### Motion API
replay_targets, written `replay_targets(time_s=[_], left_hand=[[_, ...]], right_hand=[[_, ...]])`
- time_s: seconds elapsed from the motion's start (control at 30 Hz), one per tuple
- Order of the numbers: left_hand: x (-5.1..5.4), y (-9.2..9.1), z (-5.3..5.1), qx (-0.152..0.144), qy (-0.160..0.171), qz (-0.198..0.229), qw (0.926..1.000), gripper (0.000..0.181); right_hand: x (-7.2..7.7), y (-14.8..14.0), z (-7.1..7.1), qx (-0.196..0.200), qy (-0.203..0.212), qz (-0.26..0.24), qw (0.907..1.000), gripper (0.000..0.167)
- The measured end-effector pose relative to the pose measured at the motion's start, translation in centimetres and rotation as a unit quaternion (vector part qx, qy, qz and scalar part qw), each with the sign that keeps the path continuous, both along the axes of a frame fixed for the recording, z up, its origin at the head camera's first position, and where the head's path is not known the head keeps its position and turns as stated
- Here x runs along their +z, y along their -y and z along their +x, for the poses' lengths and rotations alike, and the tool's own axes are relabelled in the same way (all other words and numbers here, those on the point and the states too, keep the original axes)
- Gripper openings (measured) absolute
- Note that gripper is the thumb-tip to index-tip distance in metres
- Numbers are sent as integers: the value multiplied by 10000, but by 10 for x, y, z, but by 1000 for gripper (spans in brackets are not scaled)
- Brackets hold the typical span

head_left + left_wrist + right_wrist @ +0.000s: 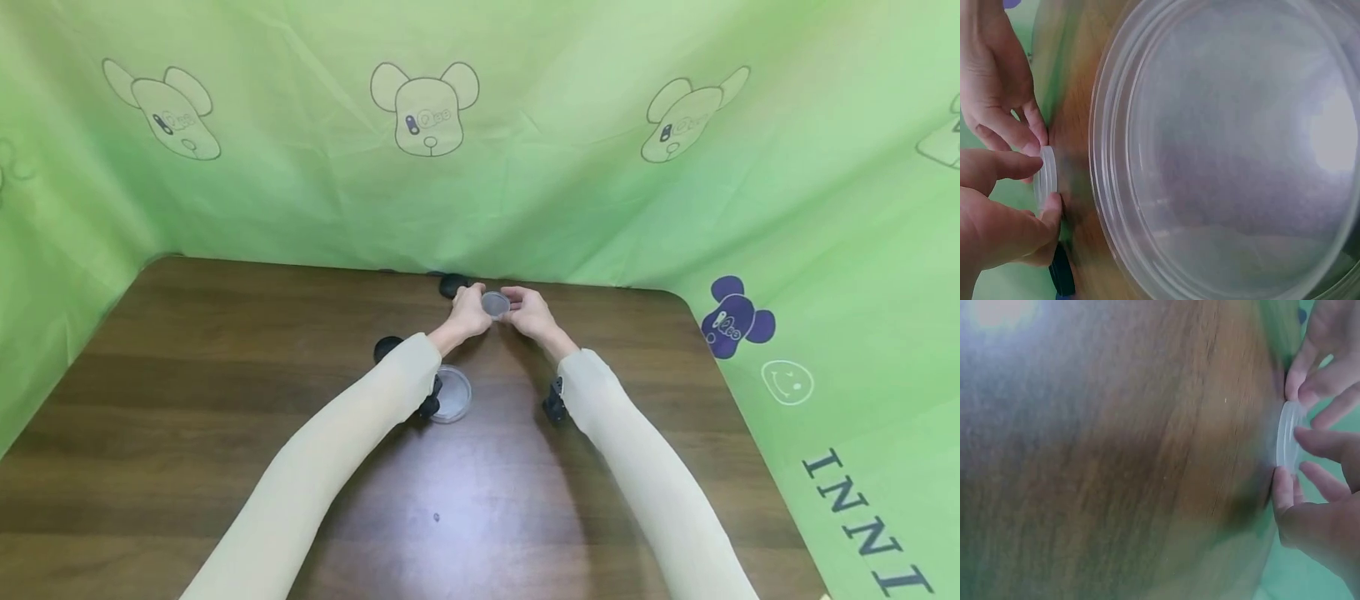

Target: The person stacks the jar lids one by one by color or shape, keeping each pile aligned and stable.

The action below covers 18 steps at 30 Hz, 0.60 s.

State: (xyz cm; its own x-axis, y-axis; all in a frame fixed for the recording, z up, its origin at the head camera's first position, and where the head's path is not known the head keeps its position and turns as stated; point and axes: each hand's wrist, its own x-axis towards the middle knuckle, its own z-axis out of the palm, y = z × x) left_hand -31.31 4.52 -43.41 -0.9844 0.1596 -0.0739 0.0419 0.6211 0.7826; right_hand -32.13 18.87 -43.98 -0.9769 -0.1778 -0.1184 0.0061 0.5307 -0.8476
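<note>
Near the table's far edge, a small clear round plastic lid (pixel 495 303) is held between the two hands. My left hand (pixel 468 310) pinches its left edge; in the left wrist view thumb and finger lie on either side of the rim. My right hand (pixel 529 312) grips the opposite edge, with the fingertips (pixel 1283 487) against the rim in the right wrist view. A larger clear round lid or shallow dish (pixel 452 396) lies on the table below the left forearm; it fills much of the left wrist view.
A black round piece (pixel 452 285) sits just behind the left hand. Another black round piece (pixel 387 347) is partly hidden by the left sleeve. The brown wooden table (pixel 225 375) meets a green printed curtain (pixel 300 192) at its back and sides.
</note>
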Motion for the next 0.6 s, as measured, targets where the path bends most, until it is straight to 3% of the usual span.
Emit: replay_targets(time_s=[0.23, 0.6], left_hand=[[-8, -1, -2, -2, -178, -104, 9998, 53], [-7, 2, 3, 116, -16, 212, 9997, 58]], right_hand=[[-3, 1, 5, -62, -142, 173, 9997, 57], [0, 5, 12, -59, -159, 235, 9996, 55]])
